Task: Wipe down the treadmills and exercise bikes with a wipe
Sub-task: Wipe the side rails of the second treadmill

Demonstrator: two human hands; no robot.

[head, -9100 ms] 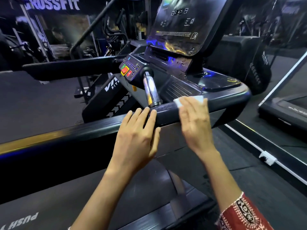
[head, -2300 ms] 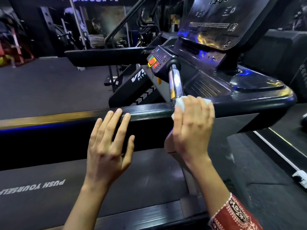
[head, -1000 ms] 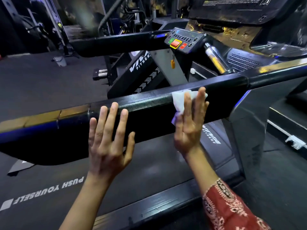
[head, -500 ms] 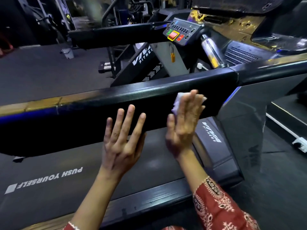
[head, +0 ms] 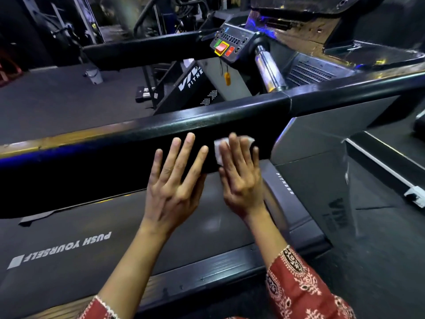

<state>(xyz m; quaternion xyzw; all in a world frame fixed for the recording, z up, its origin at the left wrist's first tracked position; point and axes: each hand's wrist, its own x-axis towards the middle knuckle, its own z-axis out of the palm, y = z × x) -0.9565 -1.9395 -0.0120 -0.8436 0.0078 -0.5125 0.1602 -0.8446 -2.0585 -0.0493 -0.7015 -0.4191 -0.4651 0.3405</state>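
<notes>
- Left hand (head: pixel 174 180): raised, back toward the viewer, fingers straight and spread. It holds nothing. Contact with any surface cannot be confirmed.
- Right hand (head: pixel 241 178): just beside the left, fingers straight and close together, laid flat over a white wipe (head: pixel 218 150) and pressing it.
- Left forearm (head: pixel 135 261) and right forearm (head: pixel 264 231): bare, extended forward, converging toward the hands. Wrists roughly in line.
- Left sleeve (head: pixel 99 309) and right sleeve (head: pixel 299 284): red, patterned, pushed back from the wrists.
</notes>
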